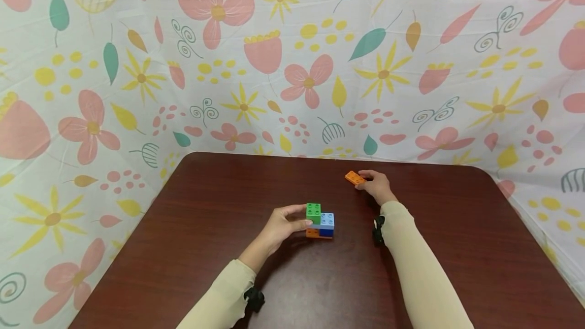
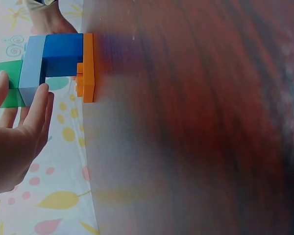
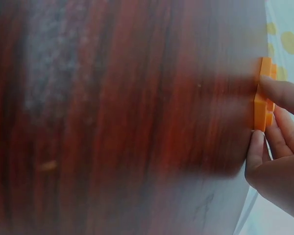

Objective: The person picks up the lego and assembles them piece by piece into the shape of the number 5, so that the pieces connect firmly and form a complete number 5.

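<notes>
On the table stands a small stack of toy building bricks. A flat orange brick (image 1: pixel 313 233) is at the bottom, with a dark blue brick (image 2: pixel 63 55) on its right part, a light blue brick (image 1: pixel 327 219) over that, and a green brick (image 1: pixel 313 210) on top at the left. My left hand (image 1: pixel 280 228) holds the stack from the left, thumb against the green brick and fingertips by the light blue one. Farther back and to the right, my right hand (image 1: pixel 377 187) pinches another flat orange brick (image 1: pixel 354 177), studs up, low over the table.
The dark brown table (image 1: pixel 219 182) reaches back to a floral cloth (image 1: pixel 283 65) that hangs behind it and along the sides. Each wrist carries a black strapped-on camera (image 1: pixel 254 299) over a cream sleeve.
</notes>
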